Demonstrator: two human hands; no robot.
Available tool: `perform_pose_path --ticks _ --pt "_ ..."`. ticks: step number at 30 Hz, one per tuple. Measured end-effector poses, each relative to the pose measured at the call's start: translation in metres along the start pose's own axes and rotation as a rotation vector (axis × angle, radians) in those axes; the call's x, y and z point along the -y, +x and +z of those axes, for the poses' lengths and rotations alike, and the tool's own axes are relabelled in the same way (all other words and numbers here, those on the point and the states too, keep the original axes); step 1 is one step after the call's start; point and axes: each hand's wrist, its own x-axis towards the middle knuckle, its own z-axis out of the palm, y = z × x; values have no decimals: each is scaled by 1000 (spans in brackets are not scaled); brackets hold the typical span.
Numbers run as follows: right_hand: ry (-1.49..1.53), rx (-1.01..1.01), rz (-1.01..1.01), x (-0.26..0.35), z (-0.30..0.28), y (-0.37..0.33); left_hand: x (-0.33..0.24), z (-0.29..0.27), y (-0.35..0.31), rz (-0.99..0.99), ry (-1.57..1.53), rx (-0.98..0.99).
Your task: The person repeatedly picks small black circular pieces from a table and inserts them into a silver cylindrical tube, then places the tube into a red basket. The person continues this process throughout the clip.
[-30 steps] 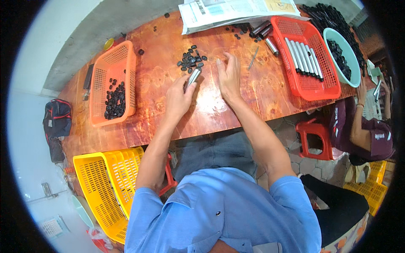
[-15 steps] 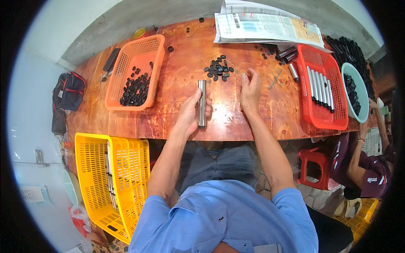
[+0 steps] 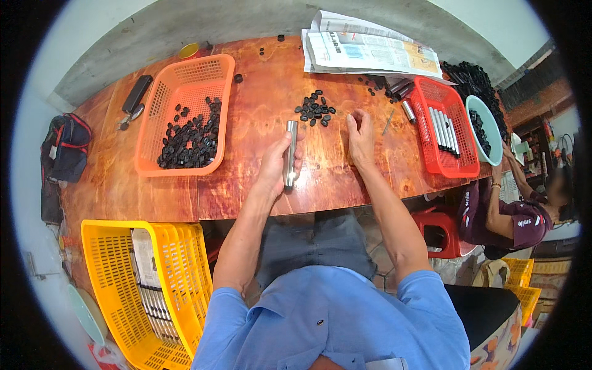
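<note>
In the head view, the left hand (image 3: 275,161), at the centre of the frame, is closed around a silver metal tube (image 3: 290,151) standing lengthwise in the picture, dark at its lower end. The right hand (image 3: 362,140), just right of centre, is loosely open with fingers part-curled, nothing visible in its grasp. Between and above them lies a cluster of small black oval caps (image 3: 315,109) on the glossy wooden table (image 3: 265,80). An orange plastic basket (image 3: 179,77) of black pieces sits upper left; a red basket (image 3: 455,171) with silver tubes sits at right, beside a mint-green basin (image 3: 494,151).
</note>
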Motion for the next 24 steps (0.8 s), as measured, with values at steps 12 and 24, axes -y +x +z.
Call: perform_pose_path --ticks 12,24 --pt "-40 -43 -44 -6 9 0 -10 -20 2 -11 -127 126" --pt "-54 -52 -64 5 3 -2 -6 -20 5 -16 -183 136"
